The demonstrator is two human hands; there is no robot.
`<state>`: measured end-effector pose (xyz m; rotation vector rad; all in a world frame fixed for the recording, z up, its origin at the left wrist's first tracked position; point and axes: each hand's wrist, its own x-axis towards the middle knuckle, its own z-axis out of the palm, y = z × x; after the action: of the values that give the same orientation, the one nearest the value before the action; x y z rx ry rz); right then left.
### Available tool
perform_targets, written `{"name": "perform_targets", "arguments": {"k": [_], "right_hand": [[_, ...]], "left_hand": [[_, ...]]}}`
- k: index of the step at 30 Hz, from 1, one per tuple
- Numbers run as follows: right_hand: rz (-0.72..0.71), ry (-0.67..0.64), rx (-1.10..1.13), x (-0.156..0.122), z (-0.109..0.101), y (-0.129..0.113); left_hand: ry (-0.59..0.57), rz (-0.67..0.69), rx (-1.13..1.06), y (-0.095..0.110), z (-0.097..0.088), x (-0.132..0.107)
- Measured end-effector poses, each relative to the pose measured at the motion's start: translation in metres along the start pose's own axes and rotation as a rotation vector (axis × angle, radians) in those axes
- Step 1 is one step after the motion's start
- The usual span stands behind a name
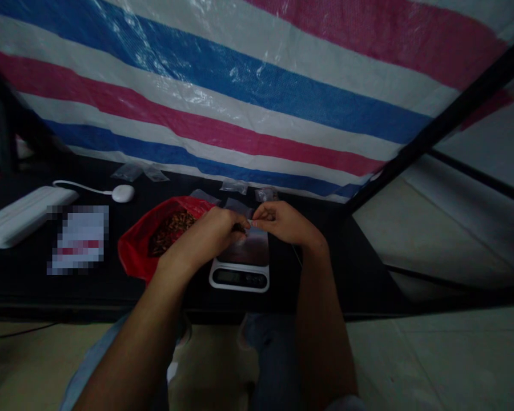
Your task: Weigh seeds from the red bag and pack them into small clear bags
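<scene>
Above the metal plate of a white digital kitchen scale (239, 276), my two hands meet at the fingertips. My left hand (217, 228) is closed in a pinch, and my right hand (285, 222) pinches from the other side. Between them is the pale edge of what looks like a small clear plastic bag (251, 223), mostly hidden by the fingers. Something dark shows under the left fingers, too dim to make out. Left of the scale, partly behind my left forearm, an open red bag (137, 251) holds many small brown pieces (171, 228).
Several small clear bags lie along the back of the black table (325, 274), one (235, 186) behind the scale. To the left are a white power strip (29, 214), a round white device (123, 193) on a cord and a blurred packet (81, 237). A striped tarp (240, 114) hangs behind.
</scene>
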<state>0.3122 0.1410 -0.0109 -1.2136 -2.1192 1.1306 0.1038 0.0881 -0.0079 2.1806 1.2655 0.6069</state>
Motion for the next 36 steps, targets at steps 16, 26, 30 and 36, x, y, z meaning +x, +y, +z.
{"name": "perform_targets", "arguments": {"k": [16,26,30,36], "right_hand": [[-0.014,0.051,-0.057,0.0,0.001,-0.004],[-0.1,0.09,-0.124,0.001,0.029,-0.039],[-0.191,-0.154,-0.269,0.012,0.076,-0.063],[-0.073,-0.159,-0.653,0.033,0.123,-0.071]], "left_hand": [[0.112,0.109,-0.119,-0.007,0.017,0.012],[0.214,-0.265,0.221,-0.04,-0.051,-0.044],[-0.016,-0.517,0.247,-0.07,-0.061,-0.07],[-0.055,-0.391,0.129,-0.078,-0.036,-0.059]]}}
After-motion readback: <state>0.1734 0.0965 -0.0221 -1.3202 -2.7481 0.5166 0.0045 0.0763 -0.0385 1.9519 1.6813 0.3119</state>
